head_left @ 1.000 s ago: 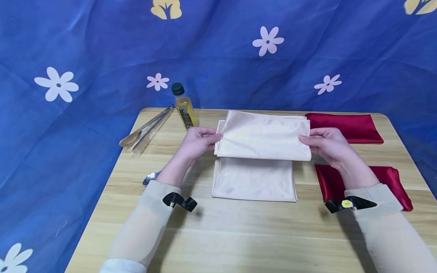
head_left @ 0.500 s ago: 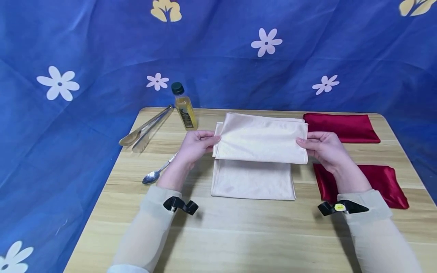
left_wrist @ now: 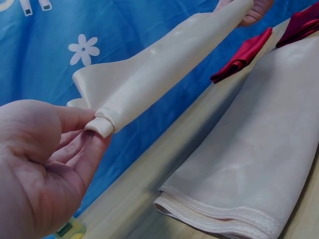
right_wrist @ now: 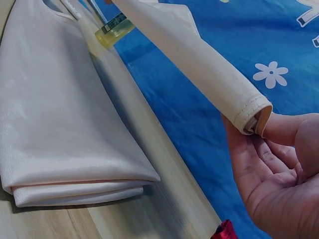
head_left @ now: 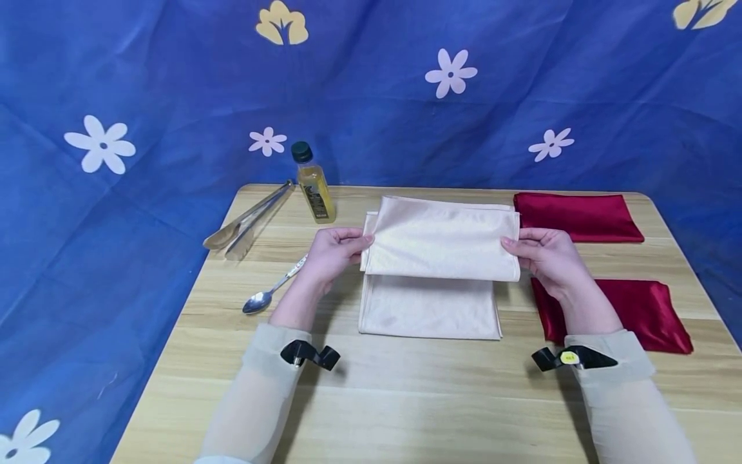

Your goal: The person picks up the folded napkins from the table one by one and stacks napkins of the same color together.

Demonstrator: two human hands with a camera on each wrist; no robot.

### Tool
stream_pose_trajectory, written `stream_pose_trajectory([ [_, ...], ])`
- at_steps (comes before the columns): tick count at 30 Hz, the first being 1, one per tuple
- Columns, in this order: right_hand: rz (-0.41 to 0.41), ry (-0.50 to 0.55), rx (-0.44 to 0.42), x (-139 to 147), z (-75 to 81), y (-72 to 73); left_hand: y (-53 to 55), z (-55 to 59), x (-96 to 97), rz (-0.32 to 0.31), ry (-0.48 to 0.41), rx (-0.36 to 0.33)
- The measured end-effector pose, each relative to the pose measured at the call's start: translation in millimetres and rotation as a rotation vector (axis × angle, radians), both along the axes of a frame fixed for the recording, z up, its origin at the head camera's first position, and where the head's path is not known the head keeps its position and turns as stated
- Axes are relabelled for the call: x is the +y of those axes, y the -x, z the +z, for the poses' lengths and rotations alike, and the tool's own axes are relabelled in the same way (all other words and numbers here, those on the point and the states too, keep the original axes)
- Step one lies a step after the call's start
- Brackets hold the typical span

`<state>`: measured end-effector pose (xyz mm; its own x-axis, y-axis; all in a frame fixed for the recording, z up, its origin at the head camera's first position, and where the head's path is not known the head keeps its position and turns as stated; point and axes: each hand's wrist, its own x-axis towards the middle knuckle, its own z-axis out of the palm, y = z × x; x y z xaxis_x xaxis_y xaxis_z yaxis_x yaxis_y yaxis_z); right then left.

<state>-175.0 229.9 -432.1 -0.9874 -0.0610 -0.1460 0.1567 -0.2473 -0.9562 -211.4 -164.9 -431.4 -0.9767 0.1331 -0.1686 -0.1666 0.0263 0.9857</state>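
A folded cream satin cloth (head_left: 443, 238) is stretched sideways between both hands, raised over the table. My left hand (head_left: 336, 252) pinches its left end between thumb and fingers; the left wrist view shows the folded layers (left_wrist: 102, 124) caught there. At the opposite end my right hand (head_left: 547, 258) pinches the cloth the same way, with the rolled edge (right_wrist: 254, 117) showing in the right wrist view. Beneath it a second folded cream cloth (head_left: 429, 309) lies flat on the table, its back part hidden by the raised one. Its stacked layers (right_wrist: 84, 191) show at one end.
Two folded dark red satin cloths, a back one (head_left: 580, 218) and a front one (head_left: 643, 316), lie on the right of the wooden table (head_left: 429, 399). On the left are a spoon (head_left: 257, 301), metal tongs (head_left: 243, 225) and an oil bottle (head_left: 315, 190). A blue curtain (head_left: 359, 84) hangs behind.
Both hands have come slightly toward the front with the raised cream cloth between them, and the right hand has shifted a little left. The spoon beside the left arm shows more fully.
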Motion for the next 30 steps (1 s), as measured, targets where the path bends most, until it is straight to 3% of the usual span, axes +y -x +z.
stream_pose_trajectory([
  [12, -0.02, 0.013, 0.014, -5, -1.5, -3.5, -7.9, -2.7, -1.5, 0.025, 0.057, 0.03],
  [30, -0.019, 0.043, 0.02, -5, -3.9, -10.9, -13.0, -6.3, -2.6, 0.019, 0.024, 0.027],
])
